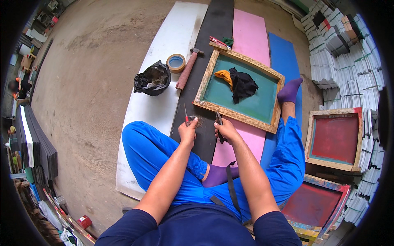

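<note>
My left hand point(188, 132) is closed around a thin screwdriver point(186, 112) with a red handle, its shaft pointing up and away. In my right hand point(228, 132) is a pair of dark pliers point(218, 118), gripped near the lower edge of a wooden-framed screen point(238, 114). Between the hands, a small heap of brown bits point(200, 123) lies on the black board; what they are is too small to tell. On the screen's green mesh rest a black cloth point(243, 85) and an orange cloth point(224, 76).
Left of the screen are a hammer point(187, 71), a roll of brown tape point(175, 63) and a black plastic bag point(152, 78). Two red-meshed screens point(335, 139) point(312, 204) sit at the right, beside stacked white bundles point(351, 78). At far left is another person point(22, 87).
</note>
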The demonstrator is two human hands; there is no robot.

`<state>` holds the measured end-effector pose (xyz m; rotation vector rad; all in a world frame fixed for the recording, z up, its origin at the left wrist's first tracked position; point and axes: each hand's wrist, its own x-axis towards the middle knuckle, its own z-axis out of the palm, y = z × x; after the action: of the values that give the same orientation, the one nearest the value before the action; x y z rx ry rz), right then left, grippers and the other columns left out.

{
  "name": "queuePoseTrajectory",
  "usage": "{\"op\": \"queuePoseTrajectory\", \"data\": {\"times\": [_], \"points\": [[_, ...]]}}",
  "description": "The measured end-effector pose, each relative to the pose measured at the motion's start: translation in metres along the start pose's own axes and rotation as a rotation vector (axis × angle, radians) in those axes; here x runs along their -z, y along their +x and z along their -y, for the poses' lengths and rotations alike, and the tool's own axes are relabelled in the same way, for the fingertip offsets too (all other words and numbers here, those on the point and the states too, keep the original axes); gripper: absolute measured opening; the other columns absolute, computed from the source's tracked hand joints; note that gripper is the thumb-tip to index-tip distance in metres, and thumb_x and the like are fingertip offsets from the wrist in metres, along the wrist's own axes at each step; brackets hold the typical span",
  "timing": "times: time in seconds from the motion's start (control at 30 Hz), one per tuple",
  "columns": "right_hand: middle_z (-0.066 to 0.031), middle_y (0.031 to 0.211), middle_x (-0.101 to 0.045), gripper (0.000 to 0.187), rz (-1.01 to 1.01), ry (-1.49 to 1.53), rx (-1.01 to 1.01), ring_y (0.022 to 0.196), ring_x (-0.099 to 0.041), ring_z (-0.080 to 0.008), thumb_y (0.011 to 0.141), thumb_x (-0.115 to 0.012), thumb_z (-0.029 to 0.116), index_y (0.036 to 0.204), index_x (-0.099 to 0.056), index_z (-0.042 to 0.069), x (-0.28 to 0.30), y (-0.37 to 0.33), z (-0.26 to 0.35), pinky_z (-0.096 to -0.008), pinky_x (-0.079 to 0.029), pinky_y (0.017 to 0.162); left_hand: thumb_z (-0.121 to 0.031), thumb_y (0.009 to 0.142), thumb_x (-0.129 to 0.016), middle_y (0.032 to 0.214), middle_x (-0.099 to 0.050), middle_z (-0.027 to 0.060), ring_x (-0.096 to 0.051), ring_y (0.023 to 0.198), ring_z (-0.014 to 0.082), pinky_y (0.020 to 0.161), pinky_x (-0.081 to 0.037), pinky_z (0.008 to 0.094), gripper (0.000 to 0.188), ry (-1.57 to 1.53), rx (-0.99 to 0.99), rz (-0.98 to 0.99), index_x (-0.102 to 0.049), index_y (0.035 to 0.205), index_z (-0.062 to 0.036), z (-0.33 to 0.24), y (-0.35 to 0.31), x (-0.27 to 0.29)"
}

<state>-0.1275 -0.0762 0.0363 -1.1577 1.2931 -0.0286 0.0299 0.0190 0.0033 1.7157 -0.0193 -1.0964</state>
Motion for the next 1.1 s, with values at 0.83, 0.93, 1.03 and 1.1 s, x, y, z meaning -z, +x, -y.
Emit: {"op": "queuePoseTrajectory", "data": {"times": [0.83,0.93,1.03,1.1], "points": [[-0.0312,0.095,-0.066,0.030,-0.419,-0.522,0.119,0.095,-0.062,-0.0493,0.093,-0.057,0.025,0.101,-0.061,-0.004,-0.027,0.004,0.014,-0.0530,-0.049,0.084,-0.030,0.088,-0.074,0.058,-0.051,-0.0014,-0.041,0.038,0.0079,0.035,-0.031,0.0264,0.033,-0.057,0.005,0.013,-0.056,0.071,-0.0082,-0.007,0.000,-0.013],[-0.0278,0.088,-0.068,0.029,-0.442,-0.492,0.192,0.086,-0.065,-0.0453,0.092,-0.058,0.025,0.098,-0.061,-0.003,-0.027,0.015,-0.005,-0.0508,-0.052,0.077,-0.030,0.088,-0.074,0.058,-0.051,-0.0016,-0.041,0.038,0.0079,0.035,-0.031,0.0263,0.033,-0.052,-0.002,0.021,-0.057,0.071,-0.0081,-0.007,0.000,-0.015],[-0.0225,0.078,-0.068,0.027,-0.299,-0.301,0.212,0.067,-0.068,-0.0358,0.093,-0.059,0.025,0.095,-0.060,-0.002,-0.016,0.024,-0.016,-0.0447,-0.054,0.064,-0.032,0.089,-0.073,0.063,-0.053,0.0001,-0.042,0.038,0.0083,0.035,-0.030,0.0260,0.031,-0.052,0.004,0.039,-0.058,0.076,-0.0077,-0.006,0.002,-0.012],[-0.0168,0.072,-0.066,0.025,-0.171,-0.099,0.185,0.056,-0.064,-0.0272,0.093,-0.060,0.025,0.094,-0.060,-0.001,-0.007,0.027,-0.022,-0.0388,-0.052,0.055,-0.033,0.089,-0.073,0.066,-0.056,0.0012,-0.042,0.038,0.0084,0.035,-0.030,0.0258,0.030,-0.053,0.016,0.049,-0.060,0.079,-0.0073,-0.004,0.002,-0.009]]}}
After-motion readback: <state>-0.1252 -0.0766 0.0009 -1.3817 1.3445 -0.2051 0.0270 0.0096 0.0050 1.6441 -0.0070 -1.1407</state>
